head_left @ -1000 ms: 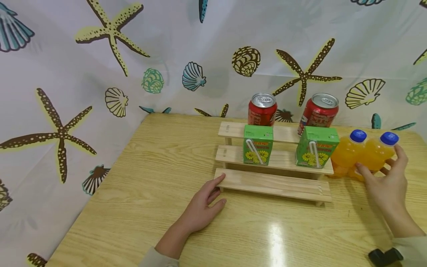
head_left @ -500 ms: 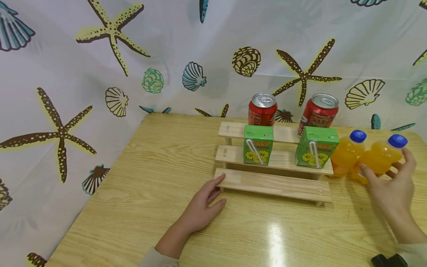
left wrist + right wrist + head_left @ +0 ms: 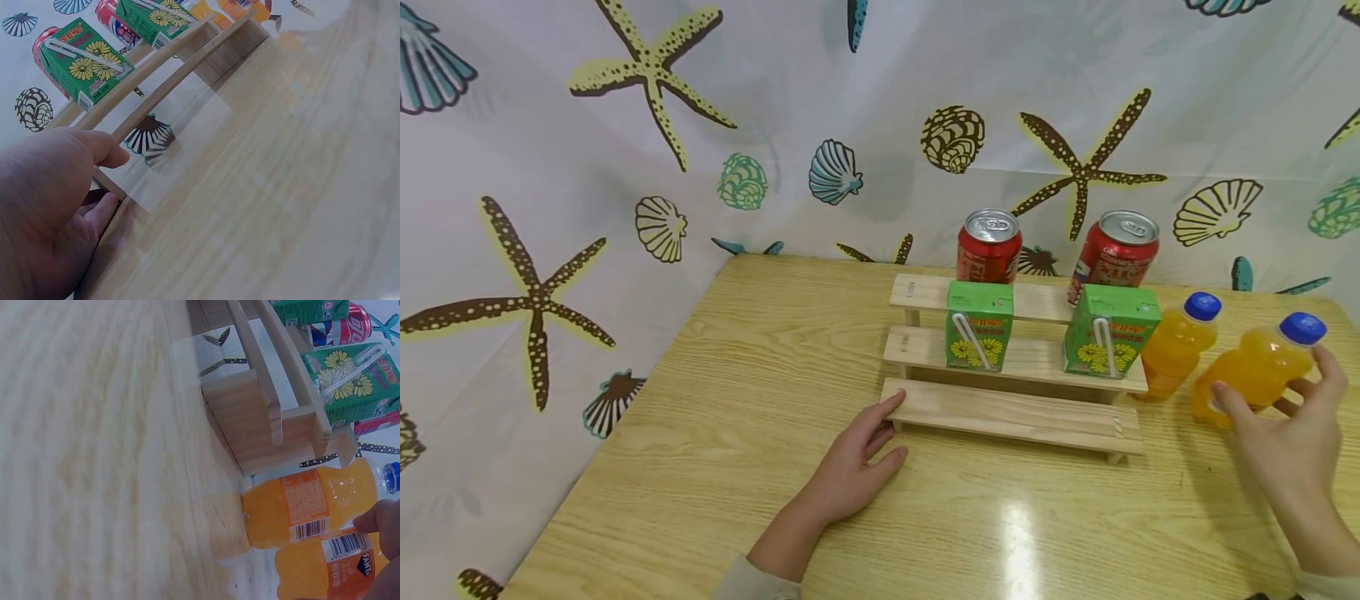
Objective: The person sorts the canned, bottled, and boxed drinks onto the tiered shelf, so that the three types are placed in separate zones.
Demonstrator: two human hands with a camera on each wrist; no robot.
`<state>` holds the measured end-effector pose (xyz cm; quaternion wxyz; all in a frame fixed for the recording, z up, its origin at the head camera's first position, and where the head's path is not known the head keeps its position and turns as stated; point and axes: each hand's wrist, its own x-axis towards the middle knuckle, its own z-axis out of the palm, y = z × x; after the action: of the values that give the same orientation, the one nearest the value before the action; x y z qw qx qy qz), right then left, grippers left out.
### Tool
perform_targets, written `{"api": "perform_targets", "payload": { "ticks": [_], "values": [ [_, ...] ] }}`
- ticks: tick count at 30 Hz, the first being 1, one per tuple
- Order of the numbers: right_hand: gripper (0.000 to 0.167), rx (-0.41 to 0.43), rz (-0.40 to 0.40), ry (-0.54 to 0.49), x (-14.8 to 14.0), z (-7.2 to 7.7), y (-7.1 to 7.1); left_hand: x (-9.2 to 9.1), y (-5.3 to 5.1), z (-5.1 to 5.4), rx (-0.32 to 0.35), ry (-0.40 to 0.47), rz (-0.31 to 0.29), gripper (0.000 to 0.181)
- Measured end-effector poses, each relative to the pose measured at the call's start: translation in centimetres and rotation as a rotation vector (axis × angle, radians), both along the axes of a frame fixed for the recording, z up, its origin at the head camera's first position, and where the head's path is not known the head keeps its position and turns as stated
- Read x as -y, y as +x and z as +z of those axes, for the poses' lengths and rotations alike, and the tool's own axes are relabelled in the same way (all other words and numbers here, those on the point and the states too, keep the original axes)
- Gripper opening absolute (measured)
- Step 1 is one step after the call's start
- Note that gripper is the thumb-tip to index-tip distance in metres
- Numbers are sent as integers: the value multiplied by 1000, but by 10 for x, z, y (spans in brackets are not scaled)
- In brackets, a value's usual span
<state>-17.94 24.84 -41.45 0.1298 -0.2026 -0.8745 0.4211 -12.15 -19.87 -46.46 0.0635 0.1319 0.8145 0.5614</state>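
Observation:
My right hand [image 3: 1296, 433] grips a Fanta bottle [image 3: 1251, 371] of orange drink with a blue cap. The bottle tilts to the right and is apart from a second orange bottle [image 3: 1176, 342], which stands beside the rack's right end. The right wrist view shows the held bottle's label [image 3: 350, 575] and part of my thumb. My left hand [image 3: 850, 471] rests at the left end of a three-step wooden rack [image 3: 1015, 412], index fingertip on the lowest step. In the left wrist view, that hand [image 3: 50, 200] touches the rack's end, its thumb not wrapped round the wood.
Two green drink cartons with straws, one left [image 3: 979, 325] and one right [image 3: 1112, 329], stand on the middle step. Behind them are two red cans, left [image 3: 988, 250] and right [image 3: 1116, 250], on the top step. A curtain [image 3: 880, 108] with shells and starfish hangs behind the wooden table [image 3: 737, 400].
My right hand has drawn one orange bottle rightward and toward me, tilting it and widening the gap from the other bottle. My left hand has stayed at the rack.

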Motion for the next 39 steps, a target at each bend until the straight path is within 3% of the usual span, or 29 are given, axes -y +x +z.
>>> {"api": "perform_targets", "payload": {
  "ticks": [23, 30, 39],
  "values": [
    [97, -33, -3, -10, 16, 8, 30, -3, -1, -2, 6, 2, -11, 68],
    [99, -74, -4, 0, 23, 9, 39, -2, 0, -2, 30, 6, 3, 68],
    [99, -133, 0, -11, 34, 16, 45, -1, -2, -5, -6, 5, -1, 68]
  ]
}}
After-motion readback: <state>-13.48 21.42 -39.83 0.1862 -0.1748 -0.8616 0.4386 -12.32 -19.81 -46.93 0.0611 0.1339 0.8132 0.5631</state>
